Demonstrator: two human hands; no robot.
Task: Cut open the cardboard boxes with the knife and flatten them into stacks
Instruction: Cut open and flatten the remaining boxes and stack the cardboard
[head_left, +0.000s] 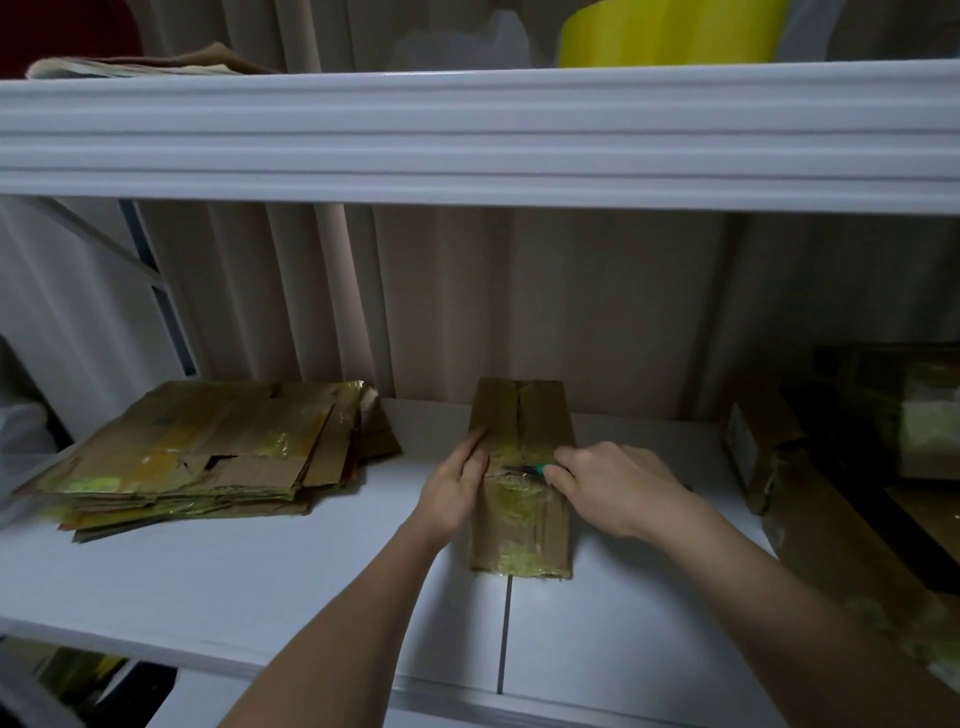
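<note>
No legible writing or brand shows on any cardboard. A narrow cardboard box (521, 478), bound with yellowish tape, lies on the white shelf (260, 582). The left hand (453, 491), fingers straight, presses its left edge. The right hand (613, 486) holds a green-handled knife (524, 471) in a closed grip, blade across the box's top. A stack of flattened boxes (208, 457) lies well to the left.

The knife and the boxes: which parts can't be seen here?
Head view:
- Knife: handle hidden inside the right hand; blade small and blurred.
- Box: left side covered by the left hand.
- Boxes on the right: dark, cut off by the edge.
</note>
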